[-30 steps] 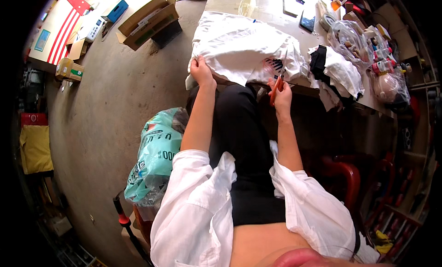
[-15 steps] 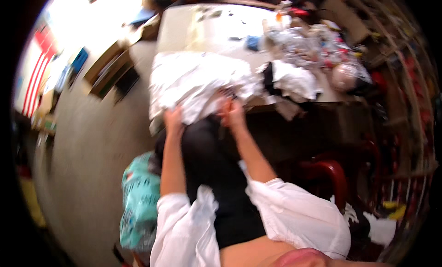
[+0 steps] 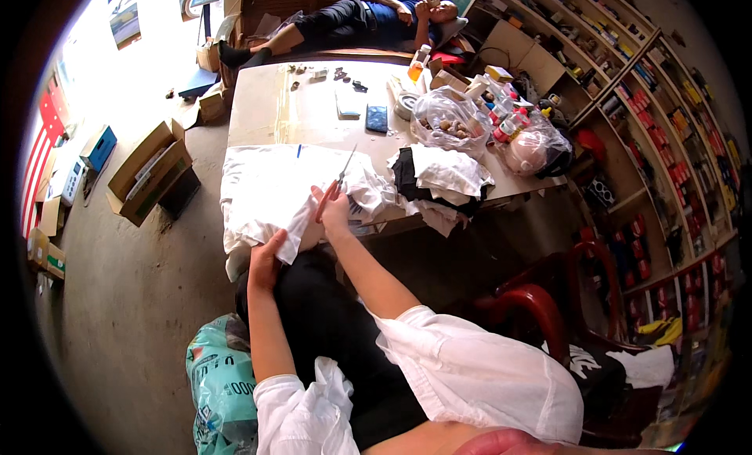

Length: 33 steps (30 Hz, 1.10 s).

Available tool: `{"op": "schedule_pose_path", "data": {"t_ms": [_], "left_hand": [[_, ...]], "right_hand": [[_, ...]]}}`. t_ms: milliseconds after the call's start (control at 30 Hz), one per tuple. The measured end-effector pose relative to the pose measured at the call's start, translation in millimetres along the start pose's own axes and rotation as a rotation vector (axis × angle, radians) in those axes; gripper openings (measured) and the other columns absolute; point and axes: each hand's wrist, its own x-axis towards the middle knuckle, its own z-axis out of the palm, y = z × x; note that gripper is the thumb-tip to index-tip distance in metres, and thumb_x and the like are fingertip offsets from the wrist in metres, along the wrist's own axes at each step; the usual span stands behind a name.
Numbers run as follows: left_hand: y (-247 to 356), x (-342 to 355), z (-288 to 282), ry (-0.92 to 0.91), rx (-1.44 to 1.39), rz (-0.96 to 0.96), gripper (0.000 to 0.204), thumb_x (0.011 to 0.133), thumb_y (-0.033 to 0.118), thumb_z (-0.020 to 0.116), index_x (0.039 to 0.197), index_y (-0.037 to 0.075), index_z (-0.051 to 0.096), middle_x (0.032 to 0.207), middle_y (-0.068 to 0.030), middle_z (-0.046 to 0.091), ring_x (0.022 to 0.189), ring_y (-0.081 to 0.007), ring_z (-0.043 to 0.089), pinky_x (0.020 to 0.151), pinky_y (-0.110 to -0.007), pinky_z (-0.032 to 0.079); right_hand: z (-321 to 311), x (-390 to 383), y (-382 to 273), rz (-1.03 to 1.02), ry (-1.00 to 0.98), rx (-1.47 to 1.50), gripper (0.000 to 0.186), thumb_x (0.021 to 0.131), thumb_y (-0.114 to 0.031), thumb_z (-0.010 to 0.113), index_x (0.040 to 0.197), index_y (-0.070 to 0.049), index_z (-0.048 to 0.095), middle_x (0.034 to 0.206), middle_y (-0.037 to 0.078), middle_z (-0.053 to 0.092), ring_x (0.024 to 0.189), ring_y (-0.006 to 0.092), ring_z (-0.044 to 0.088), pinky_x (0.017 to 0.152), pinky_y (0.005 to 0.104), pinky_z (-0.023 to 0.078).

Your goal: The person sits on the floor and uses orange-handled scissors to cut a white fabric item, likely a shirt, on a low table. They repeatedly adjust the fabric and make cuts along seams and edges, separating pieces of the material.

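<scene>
A large piece of white cloth (image 3: 258,184) covers the near left part of the table and hangs over its front edge. My left hand (image 3: 267,261) is closed on the cloth's near edge, pinching a corner that points toward me. In my right hand (image 3: 335,210) is a pair of scissors (image 3: 345,166) with orange-red handles. The blades point away from me, above the cloth and apart from my left hand. A slim blue stick, perhaps a pen (image 3: 298,151), lies at the cloth's far edge. Folded white and black fabric (image 3: 450,173) is piled to the right.
On the table (image 3: 254,102) are a dark blue wallet-like object (image 3: 377,118), a tape roll (image 3: 406,105) and a clear plastic bag (image 3: 450,114). Behind it a person (image 3: 384,16) lies on a bench. A teal bag (image 3: 223,377), cardboard box (image 3: 149,173) and red-brown chair (image 3: 540,298) stand around.
My view has shifted and sharpened, bringing the person on the bench into sight. The scissors, blurred before, now show clearly in my right hand. My left hand still grips the cloth's near edge.
</scene>
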Motion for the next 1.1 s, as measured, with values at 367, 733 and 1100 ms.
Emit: {"op": "schedule_pose_path", "data": {"t_ms": [367,733,1100], "left_hand": [[22.6,-6.1,-20.5,0.104,-0.142,0.237,0.042,0.091,0.022,0.058,0.125,-0.001,0.049,0.117,-0.0062,0.057,0.099,-0.0159,0.057,0.082,-0.029,0.048],[137.6,55.3,40.5,0.241,0.062,0.588,0.026,0.088,0.023,0.060,0.101,0.001,0.061,0.091,-0.0074,0.063,0.081,-0.0127,0.059,0.073,-0.025,0.045],[36.0,43.9,40.0,0.457,0.218,0.027,0.028,0.087,0.023,0.060,0.101,-0.001,0.059,0.086,-0.0074,0.062,0.078,-0.0149,0.058,0.070,-0.026,0.046]], "right_hand": [[10.3,19.0,-48.7,0.032,-0.192,0.162,0.016,0.082,-0.014,0.068,0.078,-0.006,0.054,0.069,0.000,0.054,0.060,0.0098,0.052,0.050,0.0246,0.043],[80.3,71.7,-151.4,-0.218,-0.462,0.300,0.021,0.074,-0.002,0.069,0.080,-0.001,0.049,0.068,0.009,0.056,0.050,0.0147,0.055,0.041,0.0237,0.047],[-31.9,81.7,-89.4,-0.377,-0.316,0.041,0.027,0.077,-0.016,0.070,0.078,-0.004,0.046,0.067,0.005,0.051,0.053,0.0120,0.050,0.044,0.0235,0.041]]}}
